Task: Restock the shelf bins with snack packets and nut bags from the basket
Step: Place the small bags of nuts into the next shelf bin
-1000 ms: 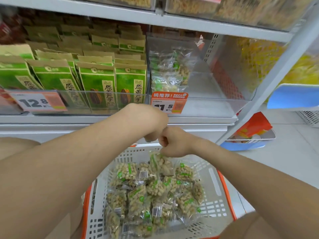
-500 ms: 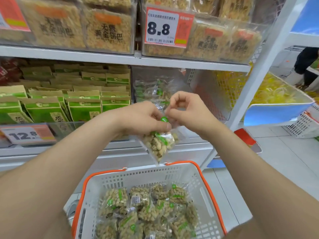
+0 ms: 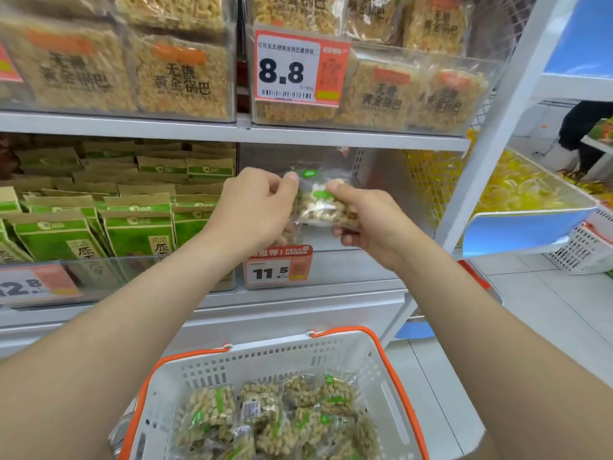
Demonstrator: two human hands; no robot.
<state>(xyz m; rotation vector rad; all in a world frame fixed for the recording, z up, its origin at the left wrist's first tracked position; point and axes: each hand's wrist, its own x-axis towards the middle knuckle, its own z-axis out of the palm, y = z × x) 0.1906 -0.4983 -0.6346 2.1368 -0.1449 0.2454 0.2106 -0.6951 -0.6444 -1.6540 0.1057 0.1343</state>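
- nut bag [image 3: 323, 207] held up at the front edge of the clear shelf bin [image 3: 384, 174], not yet set in
- left hand [image 3: 255, 207] pinches its top-left corner; right hand [image 3: 368, 217] grips its right side, fingers curled under
- bin's right part looks bare
- basket [image 3: 331, 356] below holds many more bags [image 3: 282, 416]: restock looks early, most left

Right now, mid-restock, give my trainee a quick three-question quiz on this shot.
1. True or false: only the right hand holds the nut bag.
2. The price tag on the clear bin under that bag reads: A 8.8, B 11.5, C 12.8?
3. Fill in: the spare bags lie in the white and orange ____.
Key: 1 false, the left hand pinches it too; 2 B; 3 basket.
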